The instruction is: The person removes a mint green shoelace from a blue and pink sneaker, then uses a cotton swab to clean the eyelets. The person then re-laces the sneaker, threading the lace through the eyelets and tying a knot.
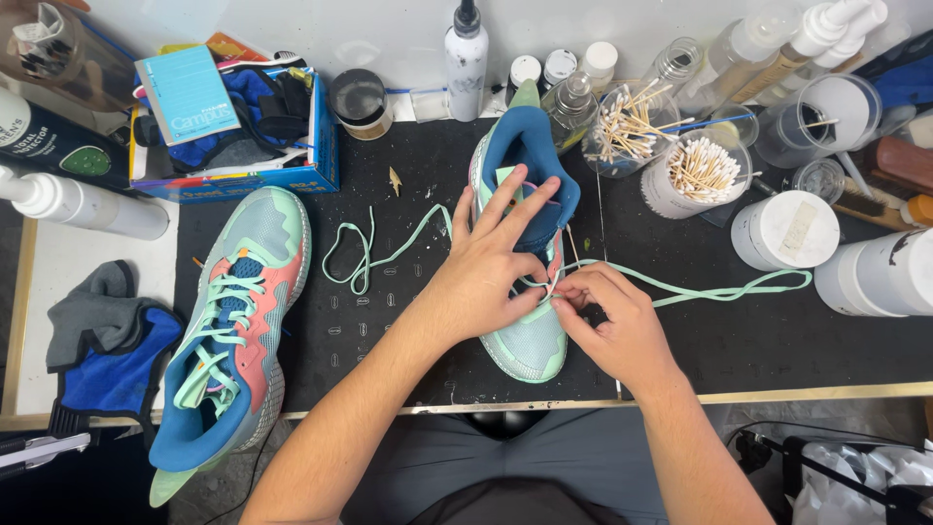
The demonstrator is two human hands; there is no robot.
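Just above the pinching right hand (614, 321), a mint-green flat lace (719, 289) is being threaded through the lowest eyelets of the mint-and-blue mesh sneaker (530, 335), steadied under the spread left hand (491, 258), upper eyelets left unlaced.

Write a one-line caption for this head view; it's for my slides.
Left hand steadies a mint sneaker while right hand pinches its mint lace.

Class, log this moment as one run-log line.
left hand: steadying shoe | right hand: pinching mint lace at eyelets | second shoe: laced, left on mat
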